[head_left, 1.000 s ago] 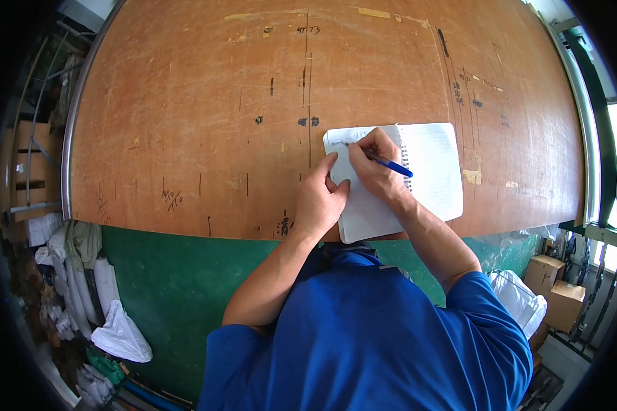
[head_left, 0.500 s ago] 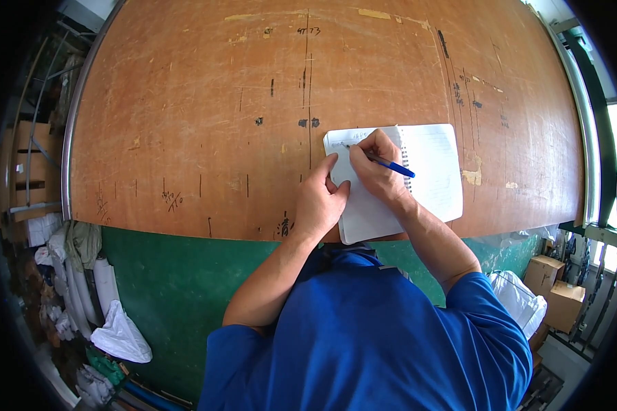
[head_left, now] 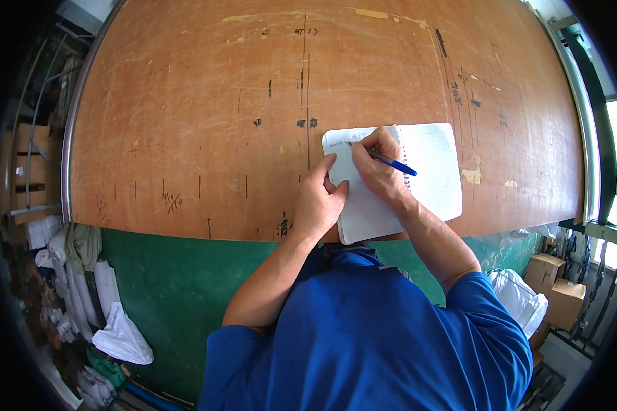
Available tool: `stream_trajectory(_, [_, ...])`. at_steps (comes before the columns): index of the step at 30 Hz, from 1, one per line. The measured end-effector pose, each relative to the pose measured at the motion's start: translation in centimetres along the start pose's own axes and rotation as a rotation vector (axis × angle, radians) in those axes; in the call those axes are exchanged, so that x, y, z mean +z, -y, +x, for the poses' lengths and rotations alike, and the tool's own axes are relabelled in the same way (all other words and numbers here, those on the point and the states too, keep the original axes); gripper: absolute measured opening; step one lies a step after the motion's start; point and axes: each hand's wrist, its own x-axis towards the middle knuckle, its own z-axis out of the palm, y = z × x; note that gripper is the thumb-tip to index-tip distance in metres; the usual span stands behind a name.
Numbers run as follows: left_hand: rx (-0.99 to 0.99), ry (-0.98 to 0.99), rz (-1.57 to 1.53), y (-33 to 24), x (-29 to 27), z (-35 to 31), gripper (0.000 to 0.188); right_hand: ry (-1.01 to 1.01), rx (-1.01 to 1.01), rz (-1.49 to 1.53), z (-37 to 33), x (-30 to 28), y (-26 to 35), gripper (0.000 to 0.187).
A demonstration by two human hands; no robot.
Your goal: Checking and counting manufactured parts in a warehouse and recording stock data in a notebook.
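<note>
Head view: right hand [head_left: 378, 168] pinches pen [head_left: 403, 168], tip shifted slightly right across notebook [head_left: 432, 168]; left hand [head_left: 318, 201] unmoved, thumb apart, on its edge.

The right hand [head_left: 379, 164] hid part of the notebook [head_left: 432, 164] and a stretch of the pen [head_left: 400, 166] — and the handwriting [head_left: 336, 144] was too small to read! The left hand [head_left: 320, 203] covered some of the page's left edge. Up top, the view sliced off the table [head_left: 178, 89]; below, it chopped the blue shirt [head_left: 370, 335] — and clutter [head_left: 51, 301] at the left rim blurred into murk.
</note>
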Motion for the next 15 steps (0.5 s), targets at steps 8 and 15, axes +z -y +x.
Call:
stream_trajectory(8, [-0.007,0.007,0.006,-0.09,-0.04,0.00,0.053,-0.024,-0.072,-0.062,-0.02,0.18,0.28,0.013])
stream_trajectory(15, [-0.001,0.006,0.006,-0.15,-0.10,0.01,0.053,0.012,-0.059,-0.045,-0.05,0.06,0.42,0.013])
